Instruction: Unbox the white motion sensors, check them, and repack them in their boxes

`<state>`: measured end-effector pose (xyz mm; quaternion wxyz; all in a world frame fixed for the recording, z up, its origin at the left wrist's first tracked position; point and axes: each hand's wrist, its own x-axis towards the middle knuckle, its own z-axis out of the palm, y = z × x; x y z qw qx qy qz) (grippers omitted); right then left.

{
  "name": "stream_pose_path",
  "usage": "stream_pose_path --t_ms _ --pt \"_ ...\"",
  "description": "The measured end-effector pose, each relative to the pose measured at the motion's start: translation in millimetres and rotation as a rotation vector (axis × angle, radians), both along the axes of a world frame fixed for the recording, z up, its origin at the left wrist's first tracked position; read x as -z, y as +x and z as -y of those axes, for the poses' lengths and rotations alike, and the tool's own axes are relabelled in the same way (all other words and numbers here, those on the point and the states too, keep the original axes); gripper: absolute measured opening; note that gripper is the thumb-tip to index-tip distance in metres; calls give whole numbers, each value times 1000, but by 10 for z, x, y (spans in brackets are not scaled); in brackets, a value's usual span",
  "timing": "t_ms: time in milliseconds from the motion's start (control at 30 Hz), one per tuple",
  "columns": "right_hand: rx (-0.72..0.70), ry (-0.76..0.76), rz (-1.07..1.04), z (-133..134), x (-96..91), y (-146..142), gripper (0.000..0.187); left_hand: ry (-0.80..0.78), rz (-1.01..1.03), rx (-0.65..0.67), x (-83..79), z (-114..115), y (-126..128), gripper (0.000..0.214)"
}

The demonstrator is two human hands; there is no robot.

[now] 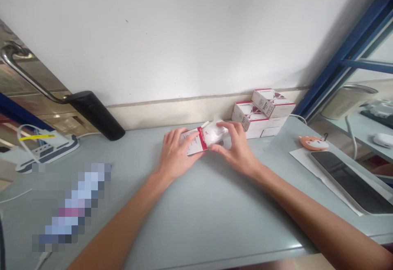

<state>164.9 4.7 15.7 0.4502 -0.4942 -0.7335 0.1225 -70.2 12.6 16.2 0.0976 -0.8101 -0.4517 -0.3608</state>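
My left hand (175, 152) grips a small white box with a red band (196, 141) near the back of the grey table (190, 217). My right hand (236, 147) is closed on a white item (215, 134) at the box's open right end. Whether that item is partly inside the box I cannot tell. Both hands rest low on the table top.
A stack of similar white and red boxes (264, 112) stands by the wall just right of my hands. A tablet (350, 182) on white paper and an orange fox-shaped item (313, 142) lie at right. A black handle (95, 114) and a white power strip (46, 149) are at left.
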Motion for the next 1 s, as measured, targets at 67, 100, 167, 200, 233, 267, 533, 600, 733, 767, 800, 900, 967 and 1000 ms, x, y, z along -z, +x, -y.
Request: stream_pose_path --t_ms 67,100,167,200,233,267,533,600,733,767,800,900,967,1000 --pt "-25 67 57 -11 -14 25 49 61 11 -35 17 -1 2 57" --pt "-19 96 73 -19 -19 35 44 84 5 -42 24 -1 3 58" --pt "5 140 80 -37 -22 48 38 116 -22 -31 33 2 7 59" --pt "16 157 80 -43 -21 51 36 130 -33 -24 35 5 9 57" --pt "25 174 82 -46 -22 53 36 142 -37 -19 37 8 11 56" --pt "29 191 88 -45 -26 54 37 150 -33 -20 37 10 13 54" --pt "-216 246 197 165 -160 -12 49 168 39 -28 36 48 69 57" --pt "-284 242 239 223 -190 -61 48 159 67 -26 35 71 82 63" --pt "-300 261 309 255 -201 -131 50 105 77 -4 19 124 124 83" --pt "-266 289 301 248 -193 -141 50 89 96 1 11 139 145 87" --pt "-213 322 264 240 -182 -149 50 67 135 7 2 154 171 89" --pt "-26 418 37 226 -147 -169 53 -41 305 55 -20 207 262 85" --pt "8 424 -56 233 -135 -180 49 -90 387 97 -26 242 313 80" --pt "-7 411 -64 241 -132 -182 44 -95 411 112 -26 258 332 79"
